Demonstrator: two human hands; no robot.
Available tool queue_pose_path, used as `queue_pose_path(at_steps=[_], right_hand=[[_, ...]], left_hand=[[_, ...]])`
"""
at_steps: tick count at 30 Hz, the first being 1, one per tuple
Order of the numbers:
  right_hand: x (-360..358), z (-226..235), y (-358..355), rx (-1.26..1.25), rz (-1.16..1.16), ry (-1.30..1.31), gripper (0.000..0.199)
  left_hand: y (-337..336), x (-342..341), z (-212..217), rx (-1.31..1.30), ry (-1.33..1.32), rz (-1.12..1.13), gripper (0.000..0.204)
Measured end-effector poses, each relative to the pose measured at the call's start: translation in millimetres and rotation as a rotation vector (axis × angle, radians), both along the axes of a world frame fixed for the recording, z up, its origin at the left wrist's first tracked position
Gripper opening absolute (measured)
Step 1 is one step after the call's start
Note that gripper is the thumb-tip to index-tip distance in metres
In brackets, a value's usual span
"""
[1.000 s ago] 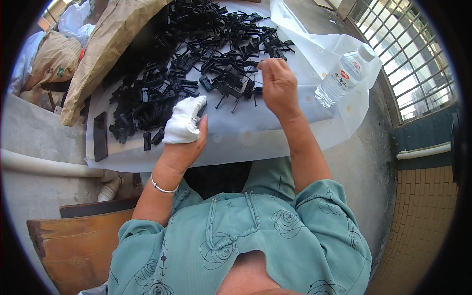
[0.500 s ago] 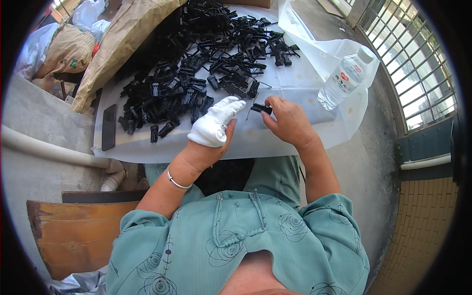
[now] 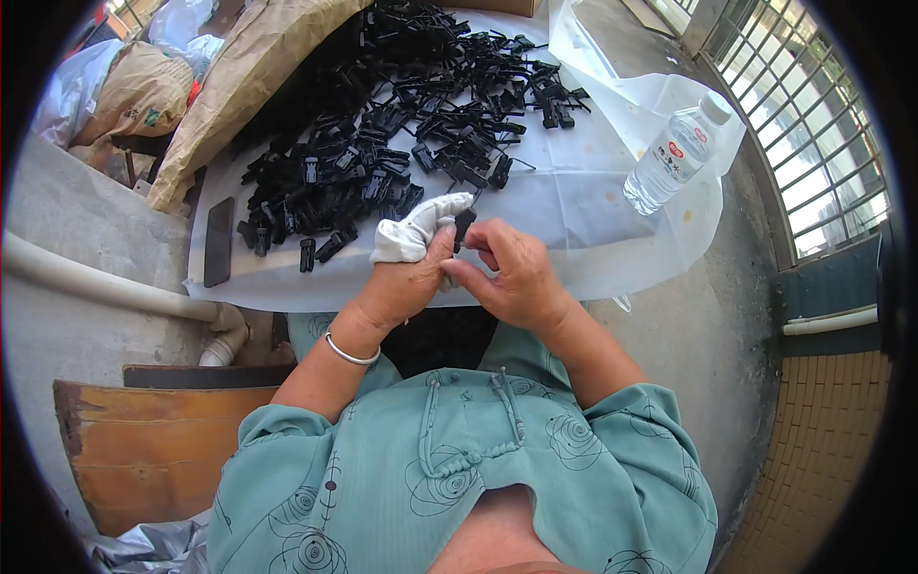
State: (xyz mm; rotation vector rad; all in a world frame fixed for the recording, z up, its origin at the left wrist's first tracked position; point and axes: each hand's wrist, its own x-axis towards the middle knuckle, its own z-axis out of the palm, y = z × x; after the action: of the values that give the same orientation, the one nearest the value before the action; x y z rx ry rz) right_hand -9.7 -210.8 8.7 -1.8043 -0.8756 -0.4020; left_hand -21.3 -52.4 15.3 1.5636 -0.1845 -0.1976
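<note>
A small black plastic buckle [image 3: 465, 226] stands between my two hands, above the front part of the table. My left hand [image 3: 411, 263] wears a white glove that leaves the thumb bare, and it grips the buckle between thumb and fingers. Bare and curled, my right hand [image 3: 514, 279] meets it from the right with finger and thumb close together at the buckle's lower end. What those fingertips pinch is hidden. Just beyond the hands lies a big heap of similar black buckles [image 3: 330, 182], some with thin stems sticking out.
Whitish plastic sheeting [image 3: 574, 239] covers the table. A clear water bottle [image 3: 674, 158] stands at the right, and a dark phone [image 3: 219, 244] lies at the left edge. Brown paper [image 3: 244, 86] rises along the heap's left side. A barred window [image 3: 813, 124] is at far right.
My right hand has moved left and nearer to me, bringing the buckle to my left hand. The gloved fingers have gone from outstretched to closed around it.
</note>
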Motion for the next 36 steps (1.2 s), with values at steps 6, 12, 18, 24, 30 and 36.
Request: queue_pose_path(at_steps=[6, 12, 18, 24, 30, 36], right_hand=[[13, -4, 2, 0.093, -0.080, 0.389, 0.016], [7, -5, -6, 0.030, 0.119, 0.418, 0.021], [6, 1, -6, 0.016, 0.082, 0.407, 0.017], [6, -6, -2, 0.020, 0.093, 0.421, 0.018], [7, -21, 9, 0.088, -0.023, 0.437, 0.024], [6, -9, -3, 0.194, 0.046, 0.417, 0.020]], left_hand=[[0, -7, 1, -0.133, 0.005, -0.007, 0.025], [1, -7, 6, 0.027, -0.024, 0.086, 0.029], [-6, -10, 11, 0.018, -0.047, 0.148, 0.030], [-5, -13, 9, 0.042, -0.039, 0.126, 0.030], [-10, -11, -5, 0.363, -0.340, 0.180, 0.030], [-4, -5, -3, 0.074, -0.249, 0.106, 0.034]])
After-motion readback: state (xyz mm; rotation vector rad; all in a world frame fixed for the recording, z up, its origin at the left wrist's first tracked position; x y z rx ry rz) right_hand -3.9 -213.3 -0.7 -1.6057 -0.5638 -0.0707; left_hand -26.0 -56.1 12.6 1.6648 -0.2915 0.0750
